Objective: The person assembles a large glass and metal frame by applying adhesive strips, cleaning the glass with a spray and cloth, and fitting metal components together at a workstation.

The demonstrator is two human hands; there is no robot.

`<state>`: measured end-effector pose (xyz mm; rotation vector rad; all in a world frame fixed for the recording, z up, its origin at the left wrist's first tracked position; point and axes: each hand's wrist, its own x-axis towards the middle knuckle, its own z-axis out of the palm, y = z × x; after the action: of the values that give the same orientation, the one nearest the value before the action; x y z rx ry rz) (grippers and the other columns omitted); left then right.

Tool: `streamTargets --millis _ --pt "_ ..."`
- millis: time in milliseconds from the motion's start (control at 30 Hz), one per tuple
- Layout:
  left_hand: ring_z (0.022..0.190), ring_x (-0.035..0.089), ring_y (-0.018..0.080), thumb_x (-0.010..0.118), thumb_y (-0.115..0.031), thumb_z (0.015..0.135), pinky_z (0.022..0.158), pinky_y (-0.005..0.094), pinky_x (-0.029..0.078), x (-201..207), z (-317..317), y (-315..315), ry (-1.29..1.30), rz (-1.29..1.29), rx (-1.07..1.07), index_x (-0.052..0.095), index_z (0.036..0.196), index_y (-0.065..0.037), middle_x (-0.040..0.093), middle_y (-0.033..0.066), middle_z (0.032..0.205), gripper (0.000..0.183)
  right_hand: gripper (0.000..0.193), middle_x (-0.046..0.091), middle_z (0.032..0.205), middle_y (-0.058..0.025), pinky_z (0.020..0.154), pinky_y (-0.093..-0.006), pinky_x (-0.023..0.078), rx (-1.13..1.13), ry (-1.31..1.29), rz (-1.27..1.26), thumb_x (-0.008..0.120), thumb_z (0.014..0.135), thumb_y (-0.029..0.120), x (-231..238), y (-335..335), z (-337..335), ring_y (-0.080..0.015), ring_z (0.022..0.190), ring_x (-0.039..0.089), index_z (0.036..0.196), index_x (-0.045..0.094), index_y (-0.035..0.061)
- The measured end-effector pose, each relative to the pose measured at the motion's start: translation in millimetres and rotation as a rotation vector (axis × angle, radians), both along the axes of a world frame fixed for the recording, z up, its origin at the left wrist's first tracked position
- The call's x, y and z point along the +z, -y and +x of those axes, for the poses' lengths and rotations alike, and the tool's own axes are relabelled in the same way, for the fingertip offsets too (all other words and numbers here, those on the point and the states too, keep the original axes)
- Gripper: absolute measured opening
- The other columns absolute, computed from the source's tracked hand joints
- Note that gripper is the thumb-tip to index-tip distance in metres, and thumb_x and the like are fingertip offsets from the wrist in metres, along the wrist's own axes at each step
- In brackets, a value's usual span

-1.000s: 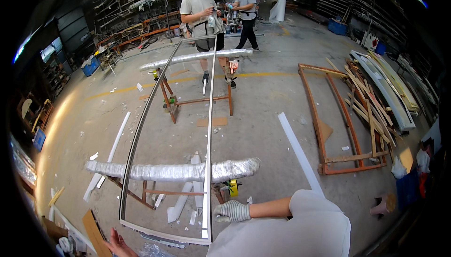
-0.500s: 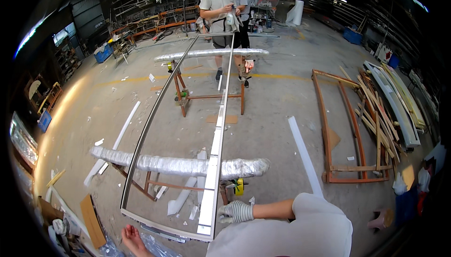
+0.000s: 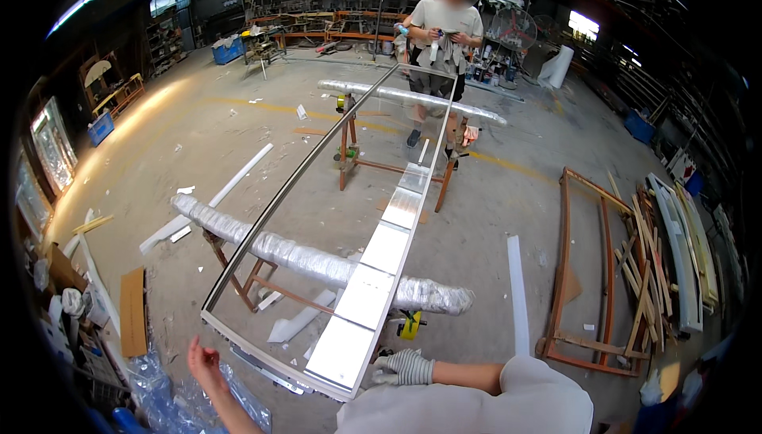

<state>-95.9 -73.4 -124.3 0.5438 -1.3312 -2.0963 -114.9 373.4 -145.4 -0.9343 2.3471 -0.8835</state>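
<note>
A long framed glass panel (image 3: 284, 199) lies across two trestles, with a broad bright reflection along its right side. My bare left hand (image 3: 205, 364) is raised off the panel's near left corner, fingers apart and holding nothing. My right hand (image 3: 403, 367), in a grey striped glove, is beside the near right corner. Its fingers look curled, and I cannot make out what is in them. The near trestle's bar (image 3: 298, 259) is wrapped in clear film; a yellow tape roll (image 3: 409, 325) hangs by its right end.
Beyond the far wrapped bar (image 3: 413, 97) stands a person (image 3: 446, 33) holding a spray bottle and cloth. An orange-brown metal frame (image 3: 565, 275) and wood strips (image 3: 647, 267) lie to the right. Cardboard (image 3: 133, 311) and crumpled plastic film (image 3: 163, 386) are at lower left.
My view has turned, so the panel now appears slanted. My left hand has risen a little beside the corner; the gloved right hand stays near the panel's right edge. The reflection looks wider.
</note>
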Motion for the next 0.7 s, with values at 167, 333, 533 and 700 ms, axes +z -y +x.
streamTargets --millis 167,333,533,700 --pt "0.066 0.062 0.0117 0.056 -0.017 0.090 0.062 0.0218 0.048 -39.7 1.0 -93.8 0.358 -0.094 -0.412 0.065 0.099 -0.003 0.064 0.0039 0.071 0.018 0.044 0.063 0.076 -0.0171 0.064 -0.0401 0.051 0.030 0.109 0.025 0.050 0.088 0.048 3.6 3.5 1.5 -0.0329 0.070 0.064 0.115 0.055 0.0123" --pt "0.073 0.063 0.0109 0.055 -0.004 0.088 0.071 0.0220 0.049 -46.6 8.8 -171.7 0.371 -0.251 -0.835 0.063 0.101 0.006 0.067 0.0074 0.081 0.018 0.036 0.066 0.081 -0.0138 0.069 -0.0361 0.052 -0.038 0.079 -0.078 0.047 0.092 0.040 -26.0 4.0 1.6 -0.0283 0.075 0.066 0.108 0.058 0.0096" --pt "0.069 0.060 0.0060 0.060 -0.007 0.086 0.066 0.0192 0.045 -47.0 14.1 -198.9 0.316 -0.338 -0.998 0.048 0.129 0.001 0.066 0.0037 0.072 0.045 0.032 0.067 0.083 -0.0068 0.071 -0.0317 0.052 -0.002 0.072 -0.034 0.049 0.093 0.037 -15.0 12.1 -0.3 -0.0223 0.077 0.067 0.103 0.059 0.0083" --pt "0.064 0.059 0.0068 0.058 -0.008 0.087 0.063 0.0202 0.045 5.2 -26.1 -178.7 0.331 -0.455 -0.807 0.040 0.136 -0.001 0.063 0.0021 0.067 0.053 0.033 0.068 0.084 -0.0054 0.070 -0.0307 0.052 -0.012 0.032 -0.044 0.049 0.093 0.038 -18.4 7.8 1.7 -0.0210 0.076 0.067 0.099 0.059 0.0067"
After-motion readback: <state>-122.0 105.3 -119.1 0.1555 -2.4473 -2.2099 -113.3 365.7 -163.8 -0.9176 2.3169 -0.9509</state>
